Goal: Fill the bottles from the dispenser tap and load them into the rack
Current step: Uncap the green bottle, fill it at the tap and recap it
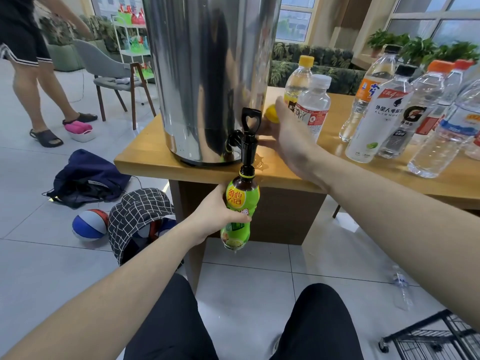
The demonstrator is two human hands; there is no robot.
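A steel dispenser (205, 74) stands on the corner of a wooden table (285, 175). Its black tap (248, 136) hangs over the table edge. My left hand (215, 211) grips a green-labelled bottle (240, 206) upright, its open neck right under the tap spout. My right hand (288, 136) reaches past the tap, fingers around a yellow cap (272, 113). Several capped bottles (389, 110) stand on the table to the right. A black wire rack (436, 339) sits on the floor at the lower right.
A small puddle (261, 162) lies on the table beside the tap. One plastic bottle (402, 289) lies on the floor. Bags (88, 178) and balls (89, 224) sit on the floor at left, where a person (33, 74) stands near a chair (111, 76).
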